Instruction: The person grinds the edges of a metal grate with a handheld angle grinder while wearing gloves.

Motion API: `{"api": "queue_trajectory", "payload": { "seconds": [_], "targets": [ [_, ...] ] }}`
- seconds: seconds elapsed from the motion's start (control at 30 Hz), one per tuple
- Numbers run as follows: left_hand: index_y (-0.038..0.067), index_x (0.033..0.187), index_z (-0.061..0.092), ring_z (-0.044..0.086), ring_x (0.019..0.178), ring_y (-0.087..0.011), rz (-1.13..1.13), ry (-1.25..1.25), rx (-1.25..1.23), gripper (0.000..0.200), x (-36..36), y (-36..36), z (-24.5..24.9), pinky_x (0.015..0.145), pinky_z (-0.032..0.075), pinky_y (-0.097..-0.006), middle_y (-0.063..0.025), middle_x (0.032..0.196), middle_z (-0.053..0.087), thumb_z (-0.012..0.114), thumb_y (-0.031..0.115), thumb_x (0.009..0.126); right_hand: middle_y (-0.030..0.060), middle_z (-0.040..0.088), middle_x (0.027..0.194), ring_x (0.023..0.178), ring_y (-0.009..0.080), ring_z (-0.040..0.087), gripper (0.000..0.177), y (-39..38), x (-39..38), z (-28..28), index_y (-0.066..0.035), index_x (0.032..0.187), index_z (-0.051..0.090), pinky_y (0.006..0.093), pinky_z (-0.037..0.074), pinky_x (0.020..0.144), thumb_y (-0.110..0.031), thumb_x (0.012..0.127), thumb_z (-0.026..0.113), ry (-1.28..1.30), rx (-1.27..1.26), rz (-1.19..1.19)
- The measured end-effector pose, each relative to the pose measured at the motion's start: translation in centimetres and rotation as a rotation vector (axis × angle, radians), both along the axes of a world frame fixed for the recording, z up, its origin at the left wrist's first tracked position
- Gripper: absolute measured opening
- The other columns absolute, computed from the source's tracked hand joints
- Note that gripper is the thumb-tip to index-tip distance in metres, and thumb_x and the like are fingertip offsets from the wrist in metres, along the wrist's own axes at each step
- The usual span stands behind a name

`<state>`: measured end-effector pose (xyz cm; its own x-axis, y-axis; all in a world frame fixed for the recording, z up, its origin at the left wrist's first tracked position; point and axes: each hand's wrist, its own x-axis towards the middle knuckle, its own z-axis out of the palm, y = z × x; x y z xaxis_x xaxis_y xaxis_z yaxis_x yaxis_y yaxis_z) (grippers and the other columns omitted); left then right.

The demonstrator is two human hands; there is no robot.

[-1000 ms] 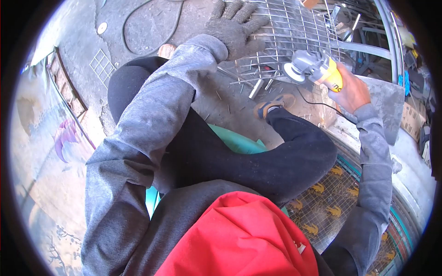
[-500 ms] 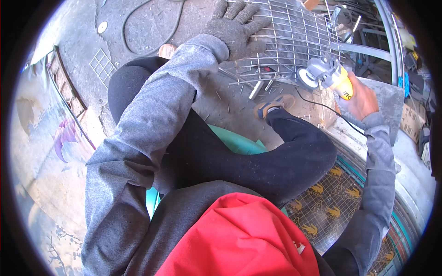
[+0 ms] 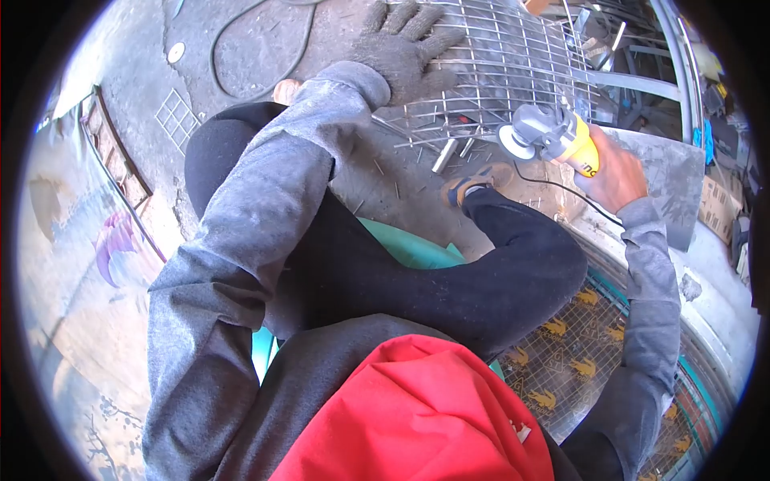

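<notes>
My left hand, in a dark grey knit glove, lies spread over the left side of a wire mesh panel. Its fingers are stretched apart and point away from me. My bare right hand is wrapped round the yellow body of an angle grinder. The grinder's pale disc faces left, close to the near right edge of the mesh. A black cord runs beneath the tool toward my right wrist.
A metal tube and scattered wire offcuts lie on the concrete floor near my sandalled foot. A small mesh piece and a looped hose are at the left. Metal bars and a grey sheet stand at the right.
My right hand has brought the grinder a little to the left. My gloved left hand has shifted slightly left and stays spread on the mesh.
</notes>
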<state>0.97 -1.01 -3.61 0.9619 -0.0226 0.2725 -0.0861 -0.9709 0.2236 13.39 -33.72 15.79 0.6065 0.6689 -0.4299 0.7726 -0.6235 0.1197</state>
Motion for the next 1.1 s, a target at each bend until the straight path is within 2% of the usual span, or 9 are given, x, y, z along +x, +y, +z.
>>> {"api": "queue_trajectory", "payload": {
  "seconds": [0.13,0.2,0.23,0.3,0.8,0.9,0.93,1.0,1.1],
  "targets": [
    [0.036,0.162,0.039,0.022,0.160,-0.0327,0.024,0.094,-0.019,0.072,-0.1,-0.3,-0.7,0.129,0.009,-0.0567,-0.0068,0.171,0.032,0.048,0.071,0.101,0.0198,0.074,0.109,0.098,0.0444,0.071,0.064,-0.4,0.7,0.8,-0.016,0.136,0.054,0.0536,0.056,0.084,-0.021,0.077,0.078,-0.029,-0.038,-0.060],
    [0.032,0.155,0.052,0.039,0.152,-0.0339,0.035,-0.148,0.047,0.066,0.0,-0.4,-1.0,0.126,0.025,-0.0558,-0.0098,0.162,0.045,0.055,0.067,0.099,0.0206,0.074,0.108,0.099,0.0448,0.071,0.064,-0.2,1.1,1.5,-0.016,0.135,0.054,0.0537,0.056,0.085,-0.021,0.076,0.078,-0.037,-0.053,-0.066],
    [0.032,0.155,0.052,0.039,0.152,-0.0339,0.034,-0.149,0.046,0.066,-0.2,-0.3,0.4,0.126,0.025,-0.0558,-0.0098,0.162,0.045,0.055,0.067,0.099,0.0215,0.074,0.107,0.099,0.0452,0.070,0.064,0.0,1.4,1.7,-0.015,0.135,0.054,0.0537,0.055,0.085,-0.020,0.076,0.077,-0.028,-0.084,-0.080],
    [0.021,0.163,0.041,0.019,0.160,-0.0410,-0.038,0.194,-0.259,0.077,-0.5,0.2,2.8,0.129,0.007,-0.0612,-0.0191,0.171,0.031,0.050,0.066,0.100,0.0223,0.074,0.105,0.099,0.0456,0.070,0.064,0.3,1.9,1.8,-0.014,0.134,0.054,0.0536,0.055,0.085,-0.020,0.075,0.076,-0.017,-0.116,-0.090],
    [0.021,0.161,0.044,0.024,0.159,-0.0418,-0.058,0.087,-0.211,0.074,0.5,0.5,2.0,0.128,0.008,-0.0630,-0.0185,0.169,0.035,0.054,0.061,0.100,0.0252,0.072,0.099,0.096,0.0469,0.069,0.064,2.4,4.5,1.7,-0.009,0.132,0.055,0.0532,0.054,0.083,-0.021,0.072,0.075,0.079,-0.143,-0.039],
    [0.018,0.158,0.048,0.027,0.158,-0.0413,0.013,-0.050,-0.170,0.070,1.5,0.5,2.7,0.127,0.010,-0.0653,-0.0186,0.167,0.038,0.058,0.055,0.100,0.0260,0.071,0.099,0.096,0.0467,0.069,0.062,2.9,4.3,1.1,-0.007,0.131,0.055,0.0514,0.054,0.083,-0.019,0.073,0.075,0.146,-0.089,-0.007],
    [0.018,0.158,0.048,0.027,0.158,-0.0413,0.009,-0.047,-0.167,0.070,1.8,0.5,2.7,0.127,0.010,-0.0653,-0.0186,0.167,0.038,0.058,0.055,0.100,0.0255,0.071,0.102,0.096,0.0454,0.069,0.064,2.9,4.2,0.7,-0.006,0.134,0.055,0.0469,0.054,0.084,-0.017,0.074,0.075,0.215,-0.086,-0.070],
    [0.015,0.156,0.051,0.028,0.157,-0.0408,0.187,-0.149,-0.069,0.068,2.6,0.3,3.3,0.125,0.012,-0.0678,-0.0182,0.166,0.040,0.061,0.050,0.099,0.0250,0.071,0.105,0.096,0.0440,0.069,0.065,2.6,3.8,0.4,-0.005,0.137,0.055,0.0424,0.054,0.085,-0.014,0.076,0.075,0.287,-0.082,-0.141],
    [0.012,0.155,0.051,0.031,0.156,-0.0400,0.163,-0.007,-0.136,0.065,2.6,0.4,4.5,0.123,0.017,-0.0688,-0.0191,0.165,0.041,0.059,0.048,0.101,0.0240,0.070,0.105,0.094,0.0375,0.069,0.075,2.3,3.1,-0.1,-0.002,0.143,0.053,0.0385,0.052,0.087,-0.017,0.073,0.074,0.393,0.013,-0.291]
  ]
}}
